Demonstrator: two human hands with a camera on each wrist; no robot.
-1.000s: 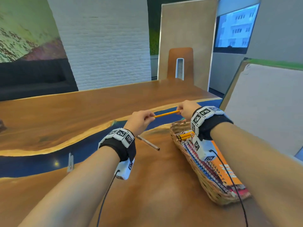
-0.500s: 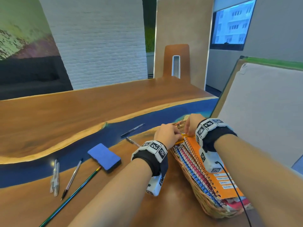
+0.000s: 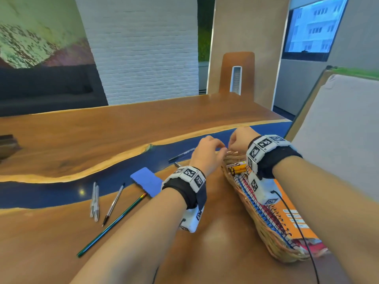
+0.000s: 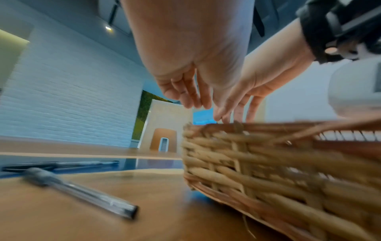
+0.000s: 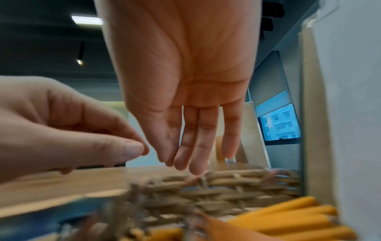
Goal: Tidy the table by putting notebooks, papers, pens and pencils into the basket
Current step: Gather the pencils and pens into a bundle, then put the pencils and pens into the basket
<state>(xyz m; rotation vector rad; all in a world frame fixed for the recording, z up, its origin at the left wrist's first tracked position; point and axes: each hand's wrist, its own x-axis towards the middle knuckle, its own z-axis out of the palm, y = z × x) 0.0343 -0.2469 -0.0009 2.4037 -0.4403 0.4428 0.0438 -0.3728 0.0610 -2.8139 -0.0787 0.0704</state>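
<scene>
Your left hand (image 3: 207, 154) and right hand (image 3: 241, 141) are hovering close together over the far end of the woven wicker basket (image 3: 264, 228), both empty w/ fingers loose and pointing down; right fingertips (image 5: 195, 166) are sitting just above the rim, can't tell if touching. The basket is standing on the glossy wooden table (image 3: 102, 130), right of center, and is holding yellow pencils (image 3: 239, 168) at its far end plus spiral-bound notebooks (image 3: 272, 214) stacked on edge, orange cover outermost. Still lying on the table left of the basket: a dark pen (image 3: 181, 154) on the blue resin strip, a clear-barrel pen (image 4: 82, 193) near the basket's corner, a thin green pencil (image 3: 111, 224), a black-tipped pen (image 3: 113, 203), two clear pens (image 3: 94, 199) side by side, and a blue rectangular eraser block (image 3: 146, 181).
</scene>
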